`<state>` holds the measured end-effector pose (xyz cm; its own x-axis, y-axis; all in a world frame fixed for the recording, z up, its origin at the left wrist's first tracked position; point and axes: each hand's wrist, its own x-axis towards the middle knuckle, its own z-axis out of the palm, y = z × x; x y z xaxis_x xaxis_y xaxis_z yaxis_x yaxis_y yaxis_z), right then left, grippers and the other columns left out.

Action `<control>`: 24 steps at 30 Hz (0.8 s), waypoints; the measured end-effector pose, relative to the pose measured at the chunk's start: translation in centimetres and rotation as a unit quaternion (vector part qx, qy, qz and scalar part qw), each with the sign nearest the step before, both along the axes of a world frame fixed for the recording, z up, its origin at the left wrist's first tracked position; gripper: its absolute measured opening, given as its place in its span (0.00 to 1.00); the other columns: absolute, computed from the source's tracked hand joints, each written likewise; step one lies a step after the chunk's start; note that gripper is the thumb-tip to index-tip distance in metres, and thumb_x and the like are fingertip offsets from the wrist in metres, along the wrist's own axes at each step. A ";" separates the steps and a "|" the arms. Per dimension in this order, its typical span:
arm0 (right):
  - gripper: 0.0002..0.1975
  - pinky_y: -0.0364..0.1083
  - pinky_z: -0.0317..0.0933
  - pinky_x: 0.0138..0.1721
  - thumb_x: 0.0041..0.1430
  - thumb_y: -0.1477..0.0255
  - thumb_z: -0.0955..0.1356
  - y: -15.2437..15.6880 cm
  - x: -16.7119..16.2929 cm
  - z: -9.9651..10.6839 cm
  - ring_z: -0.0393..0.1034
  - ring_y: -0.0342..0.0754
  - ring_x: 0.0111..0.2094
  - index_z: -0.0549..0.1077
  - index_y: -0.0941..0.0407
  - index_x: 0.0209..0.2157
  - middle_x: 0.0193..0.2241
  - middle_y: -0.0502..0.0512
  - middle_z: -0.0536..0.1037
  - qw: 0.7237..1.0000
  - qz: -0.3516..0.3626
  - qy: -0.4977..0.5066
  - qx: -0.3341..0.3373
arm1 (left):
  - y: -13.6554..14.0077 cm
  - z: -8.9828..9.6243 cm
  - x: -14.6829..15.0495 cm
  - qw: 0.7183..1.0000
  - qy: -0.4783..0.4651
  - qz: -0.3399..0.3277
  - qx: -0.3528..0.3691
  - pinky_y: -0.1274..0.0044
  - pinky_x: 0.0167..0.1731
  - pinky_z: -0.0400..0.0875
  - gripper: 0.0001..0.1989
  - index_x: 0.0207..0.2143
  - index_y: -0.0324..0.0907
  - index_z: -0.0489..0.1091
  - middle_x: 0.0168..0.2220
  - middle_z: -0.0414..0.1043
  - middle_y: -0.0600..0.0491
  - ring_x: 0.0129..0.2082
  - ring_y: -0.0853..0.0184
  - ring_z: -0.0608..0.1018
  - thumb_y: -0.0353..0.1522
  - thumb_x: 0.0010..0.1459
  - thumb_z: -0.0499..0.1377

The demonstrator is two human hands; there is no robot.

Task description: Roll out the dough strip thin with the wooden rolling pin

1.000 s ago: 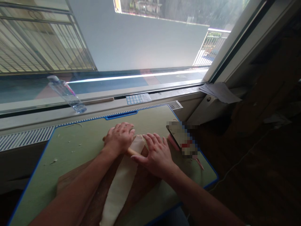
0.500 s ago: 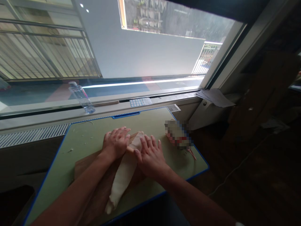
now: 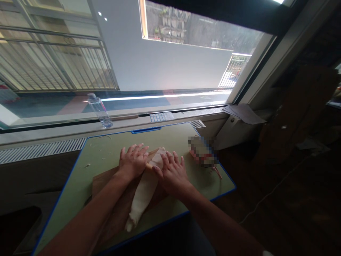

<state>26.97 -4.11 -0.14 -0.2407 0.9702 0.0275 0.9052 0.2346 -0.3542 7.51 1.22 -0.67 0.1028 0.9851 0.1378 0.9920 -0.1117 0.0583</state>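
Observation:
A long, pale strip of dough (image 3: 144, 193) lies lengthwise on a wooden board (image 3: 105, 177), its near end narrow and ragged. Across the strip, toward its far end, rests a thin wooden rolling pin (image 3: 150, 166); only its middle shows. My left hand (image 3: 133, 160) lies palm down over the pin's left end, fingers stretched forward. Over the right end, my right hand (image 3: 173, 172) presses flat with its fingers spread and its thumb near the dough. Both palms hide the pin's ends.
The board lies on a green, blue-edged table (image 3: 71, 199) with a few dough scraps on its left. A blurred-out object (image 3: 202, 151) sits at its right. A plastic bottle (image 3: 101, 112) and papers (image 3: 243, 113) stand along the window sill.
The view has shifted slightly, moving the table and bottle a little to the right in the picture. Both hands stay on the rolling pin, which sits slightly closer to the dough's far end.

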 end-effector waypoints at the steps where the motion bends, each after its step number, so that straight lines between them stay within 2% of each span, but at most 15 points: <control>1: 0.37 0.74 0.41 0.75 0.78 0.47 0.56 0.3 0.1 0.0 0.44 0.69 0.79 0.60 0.55 0.77 0.77 0.62 0.57 1.000 -0.001 -0.001 -0.007 | 0.3 0.1 0.2 1.000 0.000 -0.002 -0.005 0.44 0.70 0.56 0.26 0.68 0.54 0.72 0.73 0.67 0.47 0.72 0.51 0.68 0.38 0.74 0.46; 5: 0.36 0.74 0.41 0.75 0.79 0.48 0.57 1.2 0.4 0.1 0.43 0.68 0.79 0.59 0.53 0.77 0.78 0.61 0.56 1.000 0.001 -0.002 -0.020 | 1.3 0.1 0.5 1.000 -0.012 -0.003 -0.012 0.46 0.71 0.57 0.27 0.69 0.52 0.72 0.73 0.67 0.46 0.72 0.51 0.68 0.39 0.74 0.47; 10: 0.35 0.74 0.41 0.75 0.79 0.49 0.58 2.4 1.0 0.0 0.45 0.68 0.78 0.61 0.51 0.77 0.77 0.60 0.59 1.000 0.010 0.000 -0.004 | 2.7 -0.3 0.9 0.999 -0.035 -0.014 -0.002 0.51 0.72 0.58 0.26 0.68 0.53 0.72 0.73 0.67 0.47 0.72 0.52 0.69 0.39 0.73 0.50; 16: 0.33 0.73 0.40 0.75 0.78 0.48 0.60 4.4 1.9 -0.1 0.48 0.68 0.78 0.67 0.51 0.73 0.75 0.61 0.62 1.000 0.006 0.015 0.004 | 5.2 -1.0 1.9 0.999 -0.037 -0.035 0.020 0.52 0.69 0.63 0.26 0.68 0.50 0.72 0.71 0.70 0.46 0.69 0.51 0.71 0.39 0.73 0.50; 24: 0.38 0.73 0.41 0.75 0.74 0.42 0.62 4.6 2.3 -0.6 0.49 0.69 0.77 0.67 0.51 0.73 0.75 0.61 0.63 0.999 0.008 0.048 0.020 | 6.3 -1.7 2.0 0.997 -0.037 -0.056 0.044 0.54 0.66 0.68 0.26 0.67 0.50 0.73 0.69 0.73 0.46 0.67 0.51 0.74 0.39 0.71 0.51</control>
<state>29.24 0.46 -0.70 -0.2514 0.9636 0.0908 0.8634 0.2657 -0.4290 9.54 7.53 -2.38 0.1983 0.9519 0.2337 0.9664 -0.2296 0.1153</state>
